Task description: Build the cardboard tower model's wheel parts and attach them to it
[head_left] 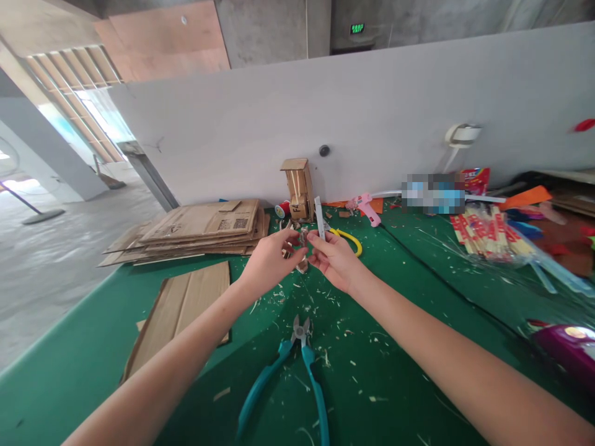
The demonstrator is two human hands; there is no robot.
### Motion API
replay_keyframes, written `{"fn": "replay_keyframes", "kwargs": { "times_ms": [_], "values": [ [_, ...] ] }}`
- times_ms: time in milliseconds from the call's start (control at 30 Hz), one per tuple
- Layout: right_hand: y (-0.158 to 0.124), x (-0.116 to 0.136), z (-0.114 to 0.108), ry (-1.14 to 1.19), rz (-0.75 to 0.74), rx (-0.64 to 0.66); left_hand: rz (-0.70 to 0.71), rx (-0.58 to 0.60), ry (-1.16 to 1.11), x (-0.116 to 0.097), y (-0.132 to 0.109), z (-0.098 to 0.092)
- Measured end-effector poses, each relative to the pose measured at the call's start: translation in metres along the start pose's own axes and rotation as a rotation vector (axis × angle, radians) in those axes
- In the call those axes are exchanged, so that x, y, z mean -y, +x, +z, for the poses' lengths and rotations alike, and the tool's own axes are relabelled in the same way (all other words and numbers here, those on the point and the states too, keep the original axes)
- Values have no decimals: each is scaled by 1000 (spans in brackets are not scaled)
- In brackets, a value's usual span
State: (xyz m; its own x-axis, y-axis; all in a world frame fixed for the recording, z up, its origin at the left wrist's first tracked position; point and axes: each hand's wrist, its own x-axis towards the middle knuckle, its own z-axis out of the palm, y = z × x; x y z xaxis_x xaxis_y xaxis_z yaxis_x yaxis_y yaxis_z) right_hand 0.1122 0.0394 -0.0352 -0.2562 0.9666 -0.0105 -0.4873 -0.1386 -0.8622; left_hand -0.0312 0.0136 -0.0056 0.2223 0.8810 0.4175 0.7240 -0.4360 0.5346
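Over the green tabletop [390,371] both hands meet around a small, crumpled brownish piece [304,236], too small to name. My left hand [272,255] is closed, thumb and fingertips pinching at its left side. From the other side, my right hand [338,259] grips it with thumb and forefinger. A narrow white strip [319,217] stands upright at the right fingers; whether they hold it or it is behind them I cannot tell. Just behind that hand lies a yellow-handled tool [353,240], partly hidden. Diagonal cutters [300,334] with teal handles lie spread nearer to me.
Flattened cardboard [199,226] is stacked at the left, with a loose cardboard sheet [186,303] in front. A small cardboard box [300,189] stands against the partition [223,136]. A pink glue gun [367,207] trails its black cord rightward. Scraps litter the tabletop; a purple object [569,353] sits far right.
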Motion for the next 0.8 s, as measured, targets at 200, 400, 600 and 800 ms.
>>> {"fn": "replay_keyframes", "kwargs": {
  "times_ms": [200,400,600,800],
  "values": [
    [0,-5,1,-66,-33,-18,-58,-117,-2,1,-1,1],
    [2,-6,-2,-208,-96,-52,-149,-138,-171,5,2,2],
    [7,-2,-10,-334,-179,-191,-211,-154,-351,13,8,-7],
    [9,9,-15,-605,-248,-138,-144,-185,-191,1,9,-30]
  ]
}}
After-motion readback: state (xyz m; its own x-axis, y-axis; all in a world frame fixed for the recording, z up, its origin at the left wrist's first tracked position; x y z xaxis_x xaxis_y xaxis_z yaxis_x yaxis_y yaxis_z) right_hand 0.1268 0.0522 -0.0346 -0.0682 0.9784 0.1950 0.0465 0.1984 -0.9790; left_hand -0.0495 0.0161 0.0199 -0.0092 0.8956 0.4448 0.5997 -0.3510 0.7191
